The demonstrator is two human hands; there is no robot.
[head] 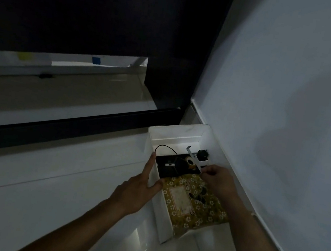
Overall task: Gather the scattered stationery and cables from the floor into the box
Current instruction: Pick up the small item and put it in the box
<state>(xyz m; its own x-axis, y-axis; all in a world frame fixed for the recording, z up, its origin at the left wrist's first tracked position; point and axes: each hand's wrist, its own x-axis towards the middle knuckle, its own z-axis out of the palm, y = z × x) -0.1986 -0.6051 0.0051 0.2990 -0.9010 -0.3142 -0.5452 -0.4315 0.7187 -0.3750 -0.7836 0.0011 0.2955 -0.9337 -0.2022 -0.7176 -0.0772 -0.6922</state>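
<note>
A white box [164,134] stands on the floor against the wall. Inside lie a yellow flowered notebook [190,201], a black looping cable [168,147], a roll of tape [189,161], a black-and-white plug adapter [202,157] and a dark flat item [167,167]. My left hand [142,187] holds the box's left wall, thumb inside, index finger stretched along the rim. My right hand [217,178] pinches a white ruler [195,158] that slants up out of the box.
A pale wall [288,98] runs along the right, close to the box. A dark cabinet or screen [111,14] with a black base rail [77,123] stands ahead. The glossy tiled floor [50,173] stretches to the left.
</note>
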